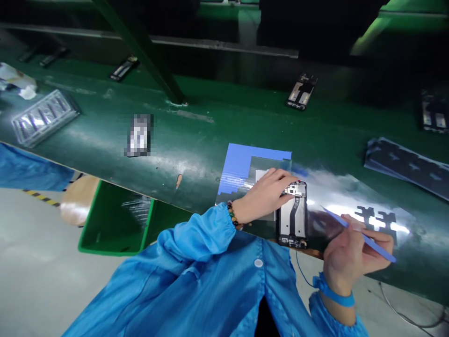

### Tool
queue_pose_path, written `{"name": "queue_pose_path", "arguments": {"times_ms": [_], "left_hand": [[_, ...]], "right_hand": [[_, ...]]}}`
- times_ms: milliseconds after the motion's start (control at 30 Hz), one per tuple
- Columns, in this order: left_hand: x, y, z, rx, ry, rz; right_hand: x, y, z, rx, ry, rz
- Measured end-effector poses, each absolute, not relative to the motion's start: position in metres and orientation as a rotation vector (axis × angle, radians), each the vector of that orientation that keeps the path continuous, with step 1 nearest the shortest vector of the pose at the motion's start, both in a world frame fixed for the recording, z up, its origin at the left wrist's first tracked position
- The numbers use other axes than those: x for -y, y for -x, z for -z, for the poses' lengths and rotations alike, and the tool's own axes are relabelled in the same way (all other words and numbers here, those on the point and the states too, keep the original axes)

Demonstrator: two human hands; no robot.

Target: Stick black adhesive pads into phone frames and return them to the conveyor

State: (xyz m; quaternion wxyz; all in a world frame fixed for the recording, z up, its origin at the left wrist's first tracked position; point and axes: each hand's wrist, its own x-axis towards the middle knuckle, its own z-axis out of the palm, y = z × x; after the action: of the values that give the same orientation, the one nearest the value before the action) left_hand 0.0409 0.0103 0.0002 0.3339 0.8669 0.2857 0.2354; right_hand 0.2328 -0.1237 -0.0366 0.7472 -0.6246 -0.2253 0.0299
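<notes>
Hands flank an opened phone (287,220) lying at the table's (196,135) near edge. Left hand (264,194) has its fingertips and thumb at the phone's upper left corner, hiding part of it; whether it grips, I cannot tell. Right hand (354,255) pinches a slim, pointed blue tool (379,249), tip apart from the phone. Left hand and forearm partly cover a flat blue sheet (238,161). Thin black cutouts (366,215) sit just beyond the right hand; layered black strips (403,161) lie toward the right end. A square green post (150,56) rises between two opened phones (301,91) along the far side. Leftward, a clear ribbed tray (45,117) rests near the near edge, and a smooth green bin (108,224) stands below it.
</notes>
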Motion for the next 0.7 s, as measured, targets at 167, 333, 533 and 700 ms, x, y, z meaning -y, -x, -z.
{"name": "queue_pose_path", "arguments": {"times_ms": [167,333,533,700], "left_hand": [[0.006,-0.004,-0.008,-0.756,-2.601,-0.503],[0.021,0.025,0.000,-0.549,-2.694,-0.443],[0.044,0.066,0.005,-0.647,-2.624,-0.861],[0.067,0.095,0.017,-0.695,-2.571,-0.905]], "right_hand": [[0.125,-0.227,0.029,0.494,1.397,-0.095],[0.121,-0.216,0.014,0.577,1.514,-0.253],[0.095,-0.166,-0.010,0.845,1.544,-0.596],[0.071,-0.110,-0.013,1.123,1.434,-0.903]]}}
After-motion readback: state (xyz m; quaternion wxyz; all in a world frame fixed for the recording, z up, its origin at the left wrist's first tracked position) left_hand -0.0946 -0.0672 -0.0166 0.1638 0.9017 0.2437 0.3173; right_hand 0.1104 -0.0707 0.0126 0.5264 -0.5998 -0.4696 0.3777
